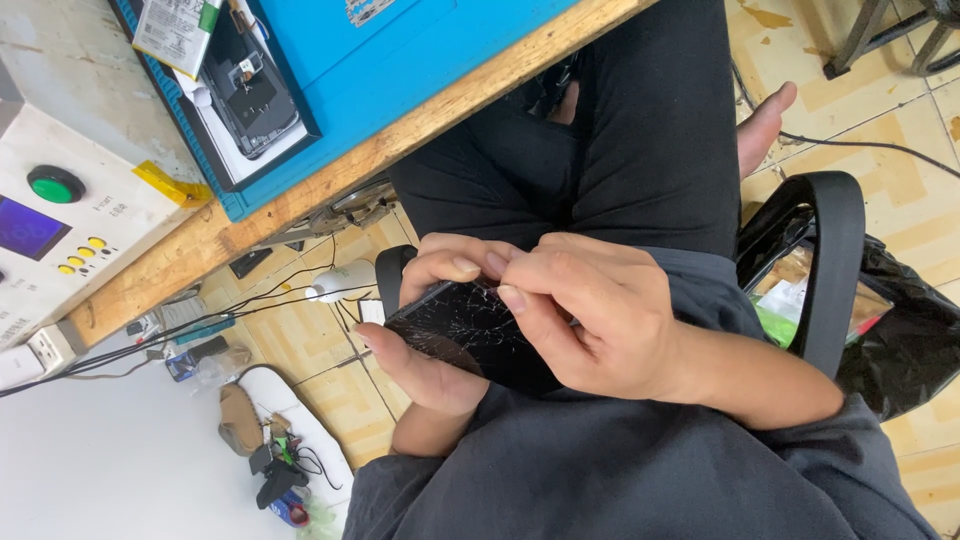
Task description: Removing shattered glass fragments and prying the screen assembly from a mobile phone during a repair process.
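Phone (pixel 470 335) with a cracked black screen lies over the person's lap, below the counter (pixel 330 175), cradled underneath by the left hand (pixel 425 330) to steady it while the right hand (pixel 590 320) closes its fingertips on the glass.

Two hands (pixel 590 320), one cracked phone (pixel 465 325), one opened phone (pixel 255 100), one green button (pixel 55 184)

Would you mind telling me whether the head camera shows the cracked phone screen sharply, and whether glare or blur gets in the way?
In the head view, light is soft and even; the cracks on the phone read sharply, with little glare. The left hand and right hand look sharp, without motion blur. The view is tilted, the bench edge runs diagonally, and the white surface at lower left is washed out.
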